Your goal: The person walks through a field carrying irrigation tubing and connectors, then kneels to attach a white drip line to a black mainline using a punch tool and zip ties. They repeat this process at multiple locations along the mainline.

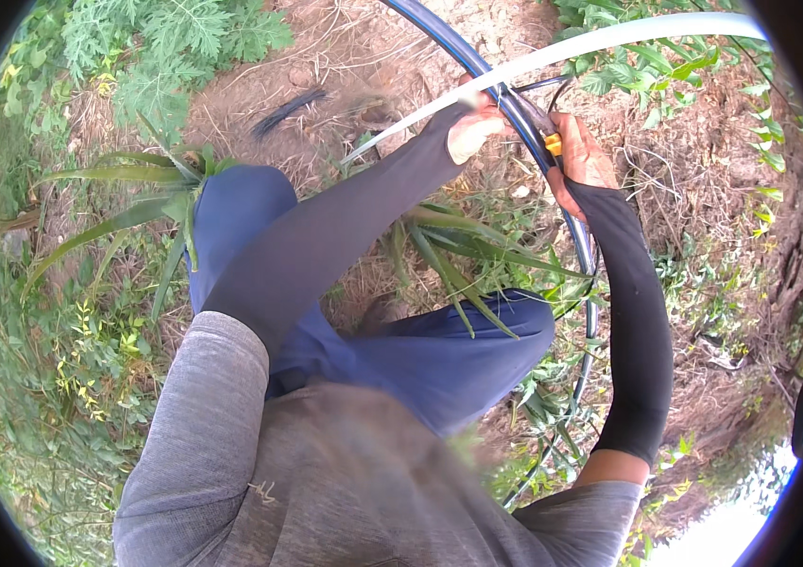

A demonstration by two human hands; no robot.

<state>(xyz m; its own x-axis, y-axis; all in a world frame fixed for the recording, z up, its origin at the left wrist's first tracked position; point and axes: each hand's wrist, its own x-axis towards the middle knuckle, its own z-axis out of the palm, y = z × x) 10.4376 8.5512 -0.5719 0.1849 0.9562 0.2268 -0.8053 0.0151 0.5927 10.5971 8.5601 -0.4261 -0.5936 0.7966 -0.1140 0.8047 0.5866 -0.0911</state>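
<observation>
A black hose with a blue stripe (439, 36) curves down from the top past both hands. A long white pipe or strip (609, 38) crosses over it, its lower left end tapering near the ground. My left hand (477, 130) is closed at the crossing, fingers against the hose and partly hidden by the white strip. On the hose's other side, my right hand (586, 156) is curled round a small object with a yellow-orange part (553, 144); its kind is mostly hidden. A thin black strip (541, 83) sticks out above the right hand.
A bundle of thin black strips (288, 111) lies on the dry soil. Spiky aloe-like plants stand beside my left knee (151, 203) and between my legs (448, 246). Leafy weeds (179, 57) grow at the upper left. The hose (590, 326) runs on past my right knee.
</observation>
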